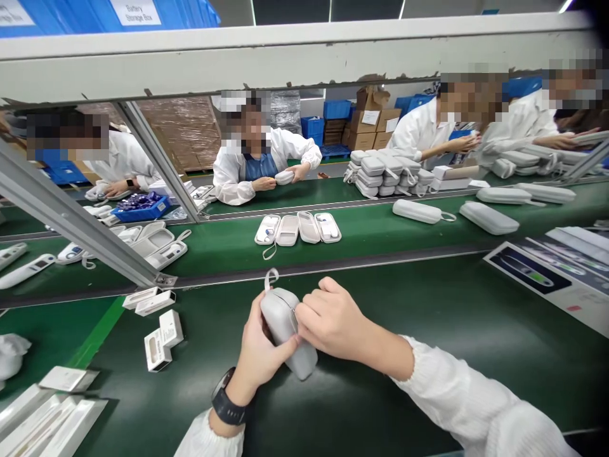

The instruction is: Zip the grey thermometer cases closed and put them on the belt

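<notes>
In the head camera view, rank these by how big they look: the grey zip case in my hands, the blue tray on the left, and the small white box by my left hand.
1. Grey zip case, though it is nearest the camera.
2. Blue tray, farther off, so its true size is unsure.
3. Small white box.

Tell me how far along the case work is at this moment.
Done, apparently: closed grey cases lie stacked and singly on the far belt side. In hand: the left hand holds a grey zip case while the right hand pinches at its edge, seemingly the zipper. Left: two open cases on the belt, small white boxes nearby.
</notes>
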Motion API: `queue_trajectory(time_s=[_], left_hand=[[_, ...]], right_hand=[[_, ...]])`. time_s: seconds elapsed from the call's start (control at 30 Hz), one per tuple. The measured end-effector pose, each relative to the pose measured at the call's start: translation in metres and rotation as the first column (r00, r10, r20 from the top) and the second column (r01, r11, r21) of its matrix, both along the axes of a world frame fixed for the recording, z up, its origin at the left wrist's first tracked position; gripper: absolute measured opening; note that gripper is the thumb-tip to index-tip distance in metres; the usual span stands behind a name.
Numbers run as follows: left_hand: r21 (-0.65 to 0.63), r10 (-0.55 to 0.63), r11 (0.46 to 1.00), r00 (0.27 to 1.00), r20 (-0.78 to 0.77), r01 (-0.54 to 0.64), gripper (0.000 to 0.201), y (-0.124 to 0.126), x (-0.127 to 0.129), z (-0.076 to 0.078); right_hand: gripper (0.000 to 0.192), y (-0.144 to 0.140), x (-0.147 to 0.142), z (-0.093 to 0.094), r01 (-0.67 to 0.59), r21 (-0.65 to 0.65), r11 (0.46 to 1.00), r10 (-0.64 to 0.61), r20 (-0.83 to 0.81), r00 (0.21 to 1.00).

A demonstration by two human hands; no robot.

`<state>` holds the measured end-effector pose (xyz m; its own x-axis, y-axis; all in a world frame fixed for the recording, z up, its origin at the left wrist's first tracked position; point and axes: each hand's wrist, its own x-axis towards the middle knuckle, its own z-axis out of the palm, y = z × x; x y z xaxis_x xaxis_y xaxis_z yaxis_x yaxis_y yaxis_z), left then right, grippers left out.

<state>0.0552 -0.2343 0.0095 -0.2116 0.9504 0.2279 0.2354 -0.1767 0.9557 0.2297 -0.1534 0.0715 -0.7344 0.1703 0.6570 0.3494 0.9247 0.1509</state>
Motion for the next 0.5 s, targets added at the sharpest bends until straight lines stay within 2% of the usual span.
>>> queue_trajectory(time_s=[0.1, 0.23, 0.4, 0.5], left_hand=[[0.044, 0.004, 0.999, 0.994, -0.111, 0.001, 0.074, -0.001, -0.007, 0.012], [0.022, -0.043, 0.999, 0.996, -0.073, 0.045, 0.064, -0.002, -0.011, 0.022], [-0.048, -0.139, 0.990, 0.979, -0.147, 0.133, 0.064, 0.000, -0.010, 0.022], [-0.130, -0.190, 0.978, 0.956, -0.225, 0.164, 0.066, 0.001, -0.010, 0.023]], right_hand=[[0.024, 0.001, 0.004, 0.006, -0.067, -0.053, 0.996, 0.072, 0.098, 0.993], [0.022, 0.000, 0.005, 0.006, -0.109, -0.092, 0.990, 0.123, 0.165, 0.979], [0.025, 0.010, 0.006, 0.003, -0.013, -0.061, 0.998, 0.021, 0.129, 0.991], [0.024, 0.026, 0.006, -0.002, 0.034, -0.113, 0.993, -0.021, 0.120, 0.993]])
